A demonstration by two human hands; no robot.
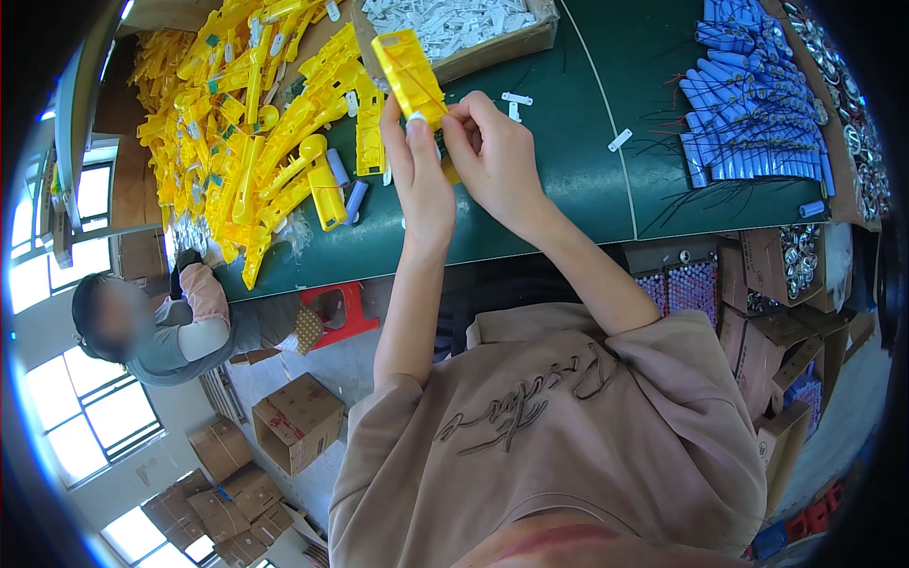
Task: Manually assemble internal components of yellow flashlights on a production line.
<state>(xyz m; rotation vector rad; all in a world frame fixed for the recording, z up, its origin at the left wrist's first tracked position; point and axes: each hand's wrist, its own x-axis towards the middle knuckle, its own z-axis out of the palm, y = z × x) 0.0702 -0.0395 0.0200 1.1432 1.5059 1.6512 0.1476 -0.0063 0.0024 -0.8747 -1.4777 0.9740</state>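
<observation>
Over the green worktable [578, 189], my left hand [423, 189] grips a yellow plastic housing [407, 66] by its lower end. The ribbed hollow side of the housing is visible, and a small white piece shows by my left thumb. My right hand [502, 161] is closed in a pinch at the housing's lower right edge. A thin reddish line, perhaps a wire, runs by those fingertips; what they pinch is too small to make out. Left of my hands lie more yellow housings [327, 194] and blue cylindrical cells [356, 202].
A large heap of yellow housings [227, 123] covers the table's left. Behind my hands stands a carton of small white parts [454, 62]. Wired blue cells [748, 123] lie in rows at right, beside shiny metal parts [852, 104]. Another person [180, 322] sits at left.
</observation>
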